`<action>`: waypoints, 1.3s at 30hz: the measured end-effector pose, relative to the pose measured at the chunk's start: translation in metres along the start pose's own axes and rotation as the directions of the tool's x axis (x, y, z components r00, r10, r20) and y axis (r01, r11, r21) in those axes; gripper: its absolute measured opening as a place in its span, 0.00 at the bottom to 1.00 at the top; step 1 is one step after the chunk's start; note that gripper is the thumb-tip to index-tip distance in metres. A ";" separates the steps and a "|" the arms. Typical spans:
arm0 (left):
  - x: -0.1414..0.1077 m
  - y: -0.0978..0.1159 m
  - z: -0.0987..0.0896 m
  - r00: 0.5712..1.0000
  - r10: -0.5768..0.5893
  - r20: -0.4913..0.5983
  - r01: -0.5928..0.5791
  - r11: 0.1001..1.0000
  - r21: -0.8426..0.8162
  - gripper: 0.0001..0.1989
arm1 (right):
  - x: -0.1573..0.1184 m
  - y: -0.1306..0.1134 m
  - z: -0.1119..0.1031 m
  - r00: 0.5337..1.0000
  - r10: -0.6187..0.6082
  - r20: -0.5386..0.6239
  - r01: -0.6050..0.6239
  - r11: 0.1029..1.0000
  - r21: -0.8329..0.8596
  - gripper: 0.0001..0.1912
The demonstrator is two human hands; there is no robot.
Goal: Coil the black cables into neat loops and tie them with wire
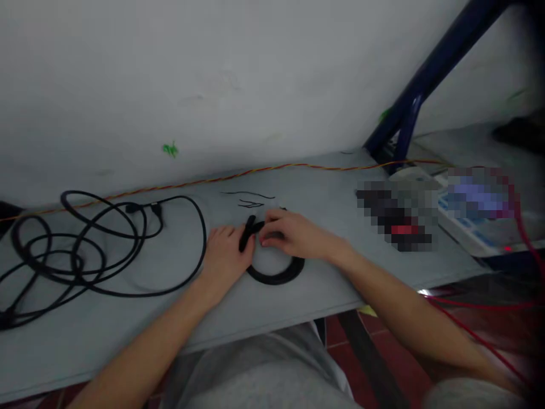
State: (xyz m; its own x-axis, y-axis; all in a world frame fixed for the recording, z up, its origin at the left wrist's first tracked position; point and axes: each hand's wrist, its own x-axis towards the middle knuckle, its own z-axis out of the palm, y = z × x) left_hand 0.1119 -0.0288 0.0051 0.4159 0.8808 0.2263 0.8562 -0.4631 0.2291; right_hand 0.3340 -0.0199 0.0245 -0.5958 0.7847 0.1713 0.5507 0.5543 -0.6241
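Right hand [293,234] on diagonal black strap [249,232]

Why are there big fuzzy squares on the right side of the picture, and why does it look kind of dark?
In the head view, one pixelated patch and a second pixelated patch cover what lies there, so I cannot tell what those things are. The light is dim and greyish on the wall, a small glare shines on the table edge, and the looped black cable looks slightly soft.
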 end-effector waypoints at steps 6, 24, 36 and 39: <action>-0.002 -0.003 0.000 0.994 0.060 -0.096 -0.076 0.981 -0.180 0.15 | 0.006 -0.006 0.006 0.968 0.105 -0.228 -0.029 0.949 0.314 0.05; -0.003 -0.002 -0.025 0.999 -0.015 -0.031 -0.018 0.529 -0.848 0.17 | -0.004 -0.002 -0.024 0.984 0.181 0.008 -0.113 0.578 0.808 0.21; -0.011 0.007 -0.046 0.923 0.384 -0.015 -0.347 0.817 -0.460 0.15 | -0.017 -0.013 -0.032 0.954 0.108 0.280 -0.256 0.781 0.570 0.20; -0.008 0.004 -0.047 0.949 0.314 0.030 -0.290 0.906 -0.308 0.13 | -0.013 -0.009 -0.030 0.973 0.138 0.187 -0.213 0.851 0.480 0.17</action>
State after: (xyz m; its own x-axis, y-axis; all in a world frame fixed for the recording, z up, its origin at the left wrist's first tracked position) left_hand 0.0980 -0.0424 0.0494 0.6725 0.6935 0.2586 0.5606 -0.7053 0.4339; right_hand 0.3537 -0.0268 0.0507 -0.6128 0.7879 -0.0617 0.3149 0.1718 -0.9334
